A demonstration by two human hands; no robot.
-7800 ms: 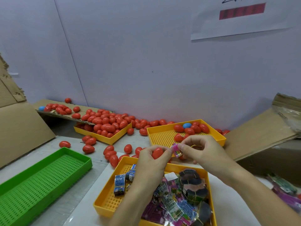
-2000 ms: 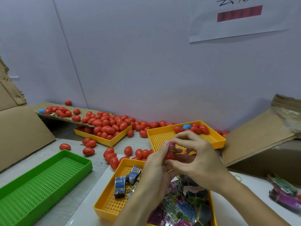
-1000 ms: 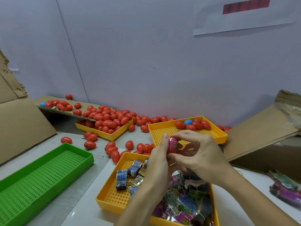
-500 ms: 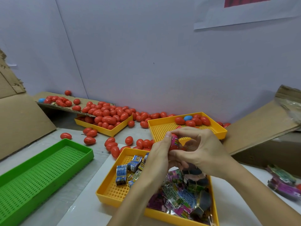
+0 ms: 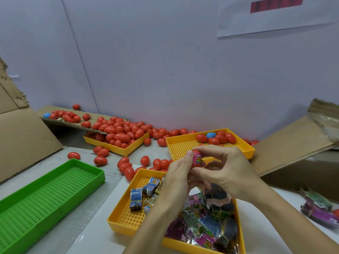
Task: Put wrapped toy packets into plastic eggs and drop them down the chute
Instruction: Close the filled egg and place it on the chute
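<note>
**Inspector:** Stuffing stage, by my judgement. Both hands are raised above the near yellow tray (image 5: 117,221). The left hand (image 5: 177,177) grips a red egg half (image 5: 194,166) from the side, thumb up against it. The right hand (image 5: 226,170) curls round from the other side, fingertips pressing on a pink wrapped packet (image 5: 198,158) that stands proud of the half.

**Clerk:** And what next?

**Inspector:** The packet must be pushed fully down so the shell can close. The mating half is not visible; whether the right palm hides it I cannot tell. Release down the chute is not yet due; the cardboard ramp (image 5: 60,121) at far left carries many red eggs (image 5: 119,132)
</note>
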